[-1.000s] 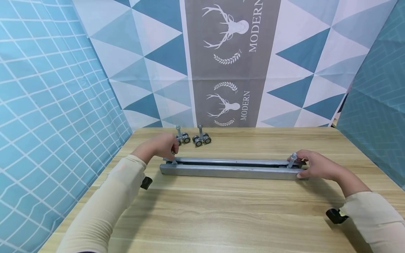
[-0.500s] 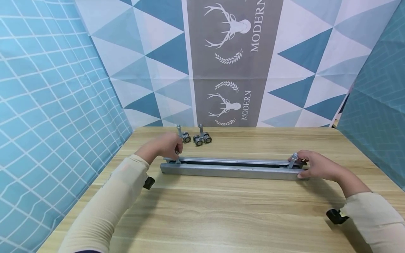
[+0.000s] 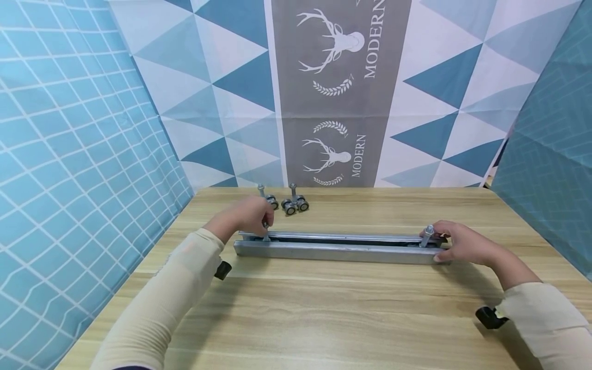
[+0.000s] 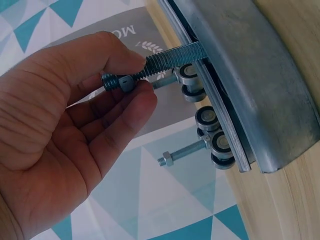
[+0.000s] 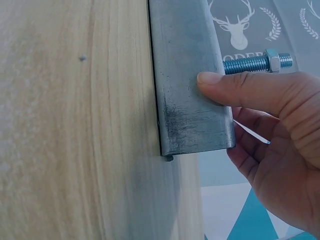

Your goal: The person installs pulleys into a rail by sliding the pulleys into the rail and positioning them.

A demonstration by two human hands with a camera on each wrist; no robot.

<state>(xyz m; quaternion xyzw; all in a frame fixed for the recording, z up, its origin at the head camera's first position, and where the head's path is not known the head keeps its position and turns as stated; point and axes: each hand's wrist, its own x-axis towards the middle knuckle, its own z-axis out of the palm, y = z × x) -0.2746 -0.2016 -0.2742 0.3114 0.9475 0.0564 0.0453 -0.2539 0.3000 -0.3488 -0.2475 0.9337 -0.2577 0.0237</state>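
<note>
A grey metal rail [image 3: 342,253] with a slot along its top lies across the table. Near its left end, my left hand [image 3: 248,215] pinches an upright threaded bolt [image 4: 175,56] between thumb and fingers. A nut [image 4: 127,83] sits on that bolt, whose lower end goes into the slot; what it joins inside is hidden. My right hand [image 3: 467,244] grips the rail's right end, the thumb on the near side wall and the other fingers at the far side. Another bolt [image 5: 247,64] with a nut stands up from the slot beside the right thumb.
Two roller trolleys stand behind the rail's left part, bolts upward: one roller trolley [image 3: 295,201] is in full view, the other roller trolley [image 3: 270,200] is partly behind my left hand. A patterned cloth [image 3: 333,103] hangs at the table's [image 3: 351,308] back edge.
My left hand has slid rightward a little along the slot, and the pinched bolt has moved with it. The right hand and the rail have stayed in place.
</note>
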